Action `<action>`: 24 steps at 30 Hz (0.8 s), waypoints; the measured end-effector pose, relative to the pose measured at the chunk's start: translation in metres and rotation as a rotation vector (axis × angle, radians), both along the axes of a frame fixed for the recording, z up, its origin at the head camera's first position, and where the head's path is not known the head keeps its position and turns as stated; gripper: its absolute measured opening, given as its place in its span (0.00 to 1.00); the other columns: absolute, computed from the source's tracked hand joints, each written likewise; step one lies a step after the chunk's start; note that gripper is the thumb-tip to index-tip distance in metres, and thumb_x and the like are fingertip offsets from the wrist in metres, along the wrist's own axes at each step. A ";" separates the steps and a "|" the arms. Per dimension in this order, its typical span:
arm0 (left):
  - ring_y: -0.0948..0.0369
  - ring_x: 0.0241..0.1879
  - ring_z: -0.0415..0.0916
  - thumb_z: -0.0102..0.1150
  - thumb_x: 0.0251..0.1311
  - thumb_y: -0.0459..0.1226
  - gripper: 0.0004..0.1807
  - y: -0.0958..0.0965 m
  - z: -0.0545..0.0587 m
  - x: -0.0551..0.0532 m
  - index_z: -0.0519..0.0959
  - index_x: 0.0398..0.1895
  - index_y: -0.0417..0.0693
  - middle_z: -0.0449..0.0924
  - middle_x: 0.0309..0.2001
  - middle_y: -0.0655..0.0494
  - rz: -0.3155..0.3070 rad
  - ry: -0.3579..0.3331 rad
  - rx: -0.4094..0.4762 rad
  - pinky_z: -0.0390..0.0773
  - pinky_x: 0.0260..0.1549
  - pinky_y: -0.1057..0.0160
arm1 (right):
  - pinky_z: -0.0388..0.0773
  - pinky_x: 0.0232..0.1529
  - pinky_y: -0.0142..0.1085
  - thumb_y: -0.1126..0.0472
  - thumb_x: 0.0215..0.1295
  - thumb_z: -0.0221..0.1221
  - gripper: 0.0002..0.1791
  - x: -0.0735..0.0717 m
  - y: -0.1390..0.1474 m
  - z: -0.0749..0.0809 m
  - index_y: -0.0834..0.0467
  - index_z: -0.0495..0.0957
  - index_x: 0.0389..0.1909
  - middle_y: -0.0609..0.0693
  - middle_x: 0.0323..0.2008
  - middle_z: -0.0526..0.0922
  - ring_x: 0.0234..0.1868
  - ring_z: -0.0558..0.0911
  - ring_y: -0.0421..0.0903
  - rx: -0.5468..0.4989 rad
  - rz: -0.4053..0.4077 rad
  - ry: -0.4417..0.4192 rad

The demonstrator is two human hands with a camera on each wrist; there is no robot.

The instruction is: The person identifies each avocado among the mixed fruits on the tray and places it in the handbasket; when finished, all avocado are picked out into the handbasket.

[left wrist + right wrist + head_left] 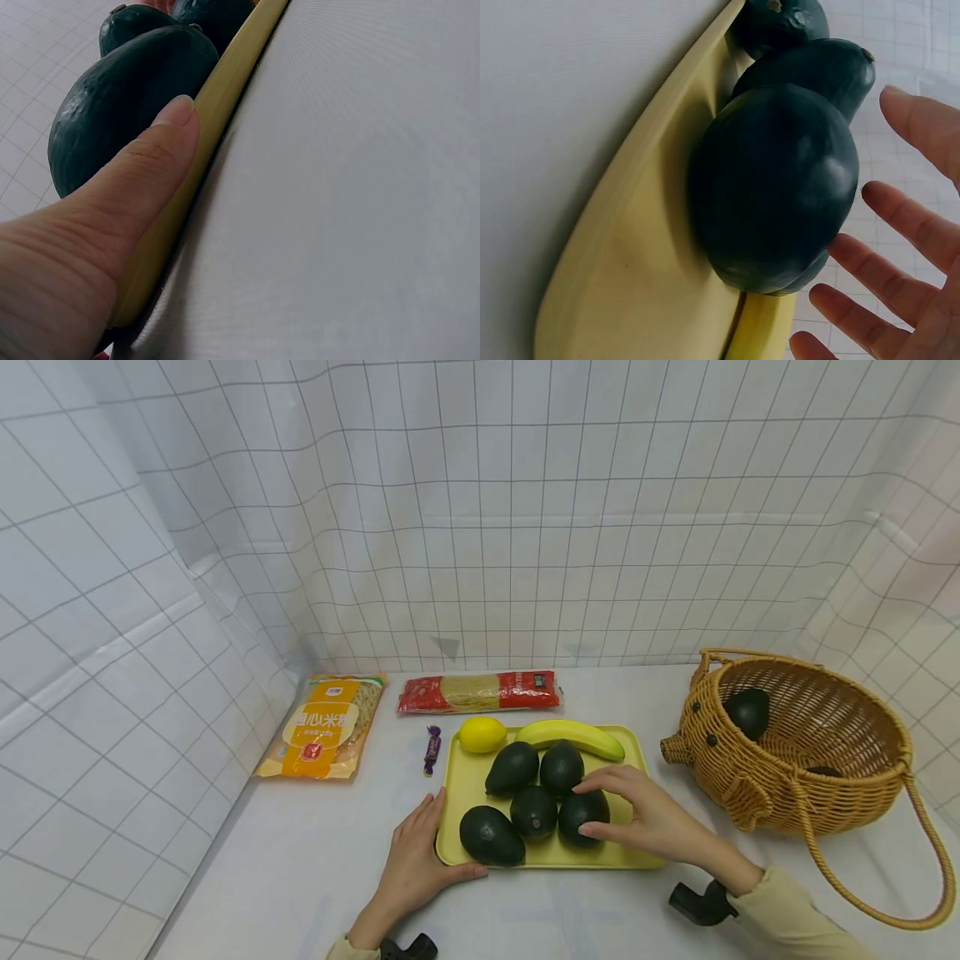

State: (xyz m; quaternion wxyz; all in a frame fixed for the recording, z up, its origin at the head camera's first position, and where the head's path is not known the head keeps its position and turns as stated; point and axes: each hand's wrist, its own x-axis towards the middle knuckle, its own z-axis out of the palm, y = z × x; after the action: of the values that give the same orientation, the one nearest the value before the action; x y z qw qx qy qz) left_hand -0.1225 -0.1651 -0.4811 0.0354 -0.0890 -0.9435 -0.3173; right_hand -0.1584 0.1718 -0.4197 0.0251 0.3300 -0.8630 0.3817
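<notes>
At tray (pixel 465 785): left hand (pixel 420 852) rested, fingers uncurled.
Right hand (pixel 651 812): spread around avocado (pixel 577 814); contact was unclear.
Basket (pixel 723 764): dark object (pixel 825 771) was mostly hidden.

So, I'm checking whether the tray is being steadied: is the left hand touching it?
Touching: the left wrist view shows the left hand with its thumb laid against the rim of the tray.

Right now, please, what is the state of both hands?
Left hand: open, against the yellow tray.
Right hand: open, at the tray's rightmost avocado, not gripping it.
</notes>
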 end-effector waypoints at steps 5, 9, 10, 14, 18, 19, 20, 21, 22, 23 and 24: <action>0.52 0.70 0.47 0.66 0.28 0.72 0.70 0.000 0.001 0.000 0.53 0.74 0.44 0.58 0.70 0.50 -0.002 -0.004 -0.002 0.50 0.63 0.45 | 0.70 0.52 0.49 0.40 0.52 0.66 0.26 -0.002 0.000 -0.006 0.46 0.78 0.51 0.38 0.51 0.73 0.54 0.70 0.42 0.026 0.003 -0.047; 0.52 0.70 0.47 0.66 0.27 0.72 0.70 0.000 0.001 0.000 0.52 0.74 0.44 0.58 0.70 0.50 -0.002 -0.005 0.001 0.49 0.63 0.45 | 0.70 0.52 0.50 0.37 0.50 0.66 0.29 -0.003 0.001 -0.011 0.44 0.77 0.52 0.39 0.51 0.71 0.54 0.70 0.43 0.054 0.003 -0.068; 0.52 0.70 0.47 0.66 0.27 0.72 0.70 0.000 0.001 0.000 0.52 0.74 0.44 0.58 0.70 0.50 -0.002 -0.005 0.001 0.49 0.63 0.45 | 0.70 0.52 0.50 0.37 0.49 0.66 0.30 -0.004 0.001 -0.011 0.44 0.77 0.53 0.39 0.51 0.71 0.54 0.70 0.43 0.064 0.002 -0.069; 0.52 0.70 0.47 0.66 0.27 0.72 0.71 0.000 0.001 0.000 0.52 0.74 0.44 0.58 0.70 0.50 -0.002 -0.005 0.005 0.49 0.63 0.45 | 0.70 0.51 0.49 0.36 0.46 0.68 0.34 -0.003 0.001 -0.014 0.43 0.75 0.56 0.40 0.50 0.69 0.52 0.69 0.43 0.108 0.007 -0.062; 0.52 0.70 0.47 0.66 0.27 0.73 0.71 0.000 0.000 -0.001 0.52 0.74 0.44 0.58 0.70 0.50 0.000 -0.002 0.007 0.49 0.63 0.45 | 0.71 0.49 0.47 0.37 0.44 0.70 0.37 -0.002 0.002 -0.018 0.44 0.74 0.57 0.39 0.49 0.69 0.51 0.69 0.42 0.133 0.022 -0.044; 0.52 0.70 0.47 0.66 0.27 0.73 0.71 0.000 0.000 -0.001 0.53 0.74 0.44 0.58 0.70 0.50 0.000 0.001 0.006 0.49 0.62 0.45 | 0.71 0.49 0.47 0.37 0.44 0.70 0.37 -0.002 0.002 -0.018 0.44 0.74 0.57 0.39 0.49 0.69 0.51 0.69 0.42 0.135 0.022 -0.042; 0.52 0.70 0.48 0.66 0.27 0.73 0.70 0.000 -0.001 -0.001 0.53 0.74 0.44 0.58 0.70 0.50 0.001 0.003 0.005 0.49 0.62 0.45 | 0.71 0.49 0.47 0.37 0.44 0.70 0.37 -0.002 0.003 -0.019 0.44 0.74 0.58 0.39 0.49 0.69 0.50 0.69 0.42 0.138 0.020 -0.037; 0.51 0.70 0.48 0.66 0.27 0.72 0.70 0.000 -0.001 -0.001 0.53 0.74 0.44 0.58 0.70 0.49 0.001 0.009 0.002 0.50 0.62 0.45 | 0.71 0.49 0.47 0.36 0.43 0.70 0.38 -0.002 0.003 -0.020 0.44 0.74 0.57 0.39 0.49 0.70 0.50 0.69 0.42 0.137 0.018 -0.033; 0.51 0.69 0.49 0.66 0.28 0.72 0.70 0.000 -0.001 -0.001 0.53 0.73 0.43 0.59 0.69 0.49 -0.002 0.017 0.000 0.50 0.62 0.44 | 0.71 0.49 0.48 0.36 0.43 0.70 0.38 -0.002 0.003 -0.020 0.44 0.74 0.57 0.39 0.49 0.70 0.51 0.69 0.42 0.140 0.014 -0.032; 0.51 0.69 0.49 0.67 0.28 0.72 0.70 0.000 -0.001 -0.001 0.53 0.73 0.43 0.59 0.69 0.48 -0.001 0.019 0.000 0.50 0.62 0.44 | 0.71 0.49 0.48 0.35 0.43 0.69 0.38 -0.001 0.003 -0.020 0.43 0.74 0.57 0.39 0.49 0.70 0.51 0.69 0.43 0.140 0.011 -0.031; 0.51 0.69 0.49 0.67 0.28 0.72 0.70 0.000 -0.002 -0.001 0.53 0.73 0.43 0.59 0.69 0.48 -0.002 0.021 -0.002 0.50 0.62 0.44 | 0.70 0.49 0.49 0.35 0.43 0.69 0.38 -0.001 0.003 -0.020 0.43 0.74 0.57 0.39 0.49 0.70 0.51 0.70 0.43 0.139 0.008 -0.031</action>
State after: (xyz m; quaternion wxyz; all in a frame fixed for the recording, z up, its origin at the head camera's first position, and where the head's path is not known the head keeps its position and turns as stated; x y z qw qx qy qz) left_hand -0.1233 -0.1652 -0.4827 0.0447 -0.0932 -0.9433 -0.3154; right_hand -0.1595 0.1750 -0.4401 -0.0131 0.3285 -0.8864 0.3260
